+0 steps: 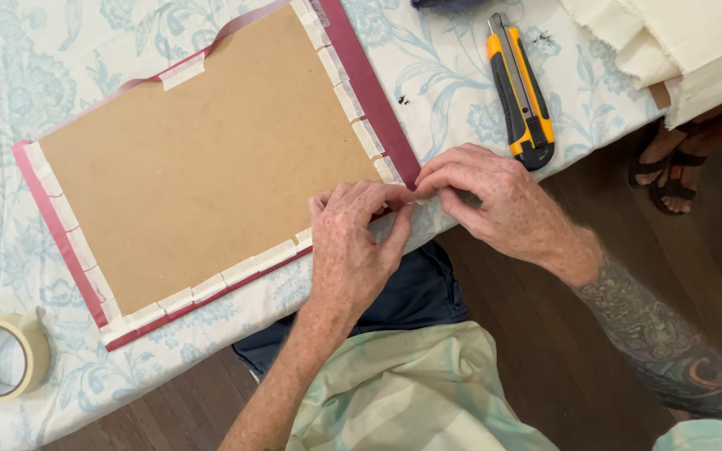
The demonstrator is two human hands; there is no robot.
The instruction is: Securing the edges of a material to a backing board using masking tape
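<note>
Both hands, left hand (353,242) and right hand (486,196), pinch a strip of masking tape (415,198) at the near right corner of the brown backing board (202,159) on the table (461,75); taping looks nearly complete, and pressing this strip flat seems next.

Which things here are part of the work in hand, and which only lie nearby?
In use: left hand; right hand; brown board; red fabric border; tape strips.

Lying about: tape roll; utility knife; cream cloth.
</note>
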